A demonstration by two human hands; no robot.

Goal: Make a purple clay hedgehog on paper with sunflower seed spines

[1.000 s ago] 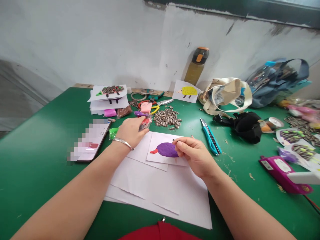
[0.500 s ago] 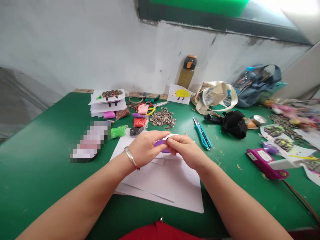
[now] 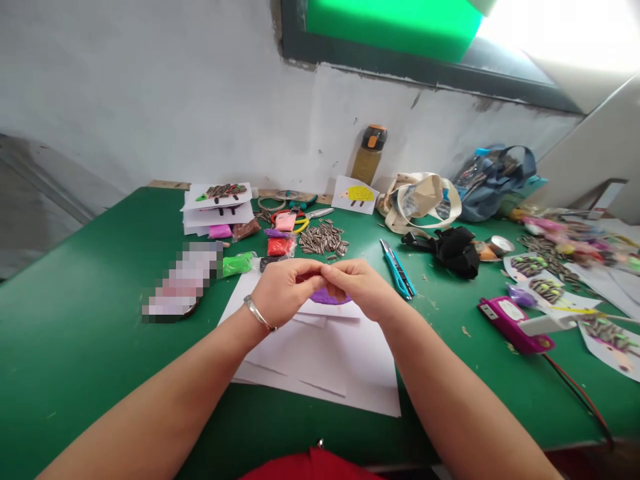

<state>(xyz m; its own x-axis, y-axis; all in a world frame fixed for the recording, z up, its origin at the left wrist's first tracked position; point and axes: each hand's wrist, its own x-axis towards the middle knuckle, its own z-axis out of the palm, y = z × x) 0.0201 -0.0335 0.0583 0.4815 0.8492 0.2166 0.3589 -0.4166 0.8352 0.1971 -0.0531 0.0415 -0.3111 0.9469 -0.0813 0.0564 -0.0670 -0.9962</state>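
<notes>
My left hand [image 3: 285, 297], with a silver bracelet on its wrist, is closed in a pinch, its fingertips meeting those of my right hand [image 3: 357, 287]. My right hand is closed too, thumb against fingers. Whatever sits between the fingertips is too small or hidden to make out. Just below and behind them, partly covered by both hands, a purple flat clay shape [image 3: 330, 298] lies on white paper. That paper tops a stack of white sheets [image 3: 320, 360] on the green table. Beyond my hands is a pile of striped sunflower seeds [image 3: 324, 239].
Bags of coloured clay [image 3: 237, 265], scissors [image 3: 320, 213] and a hedgehog picture [image 3: 223, 193] stand at the back left. To the right lie a blue utility knife [image 3: 397, 270], a black cloth item [image 3: 457, 252] and a magenta power strip [image 3: 515, 325]. A bottle [image 3: 369, 155] stands by the wall.
My right hand has shifted left, and its fingertips now touch those of my left hand. A small dark bit seen at the right fingertips is now hidden. The view has turned slightly.
</notes>
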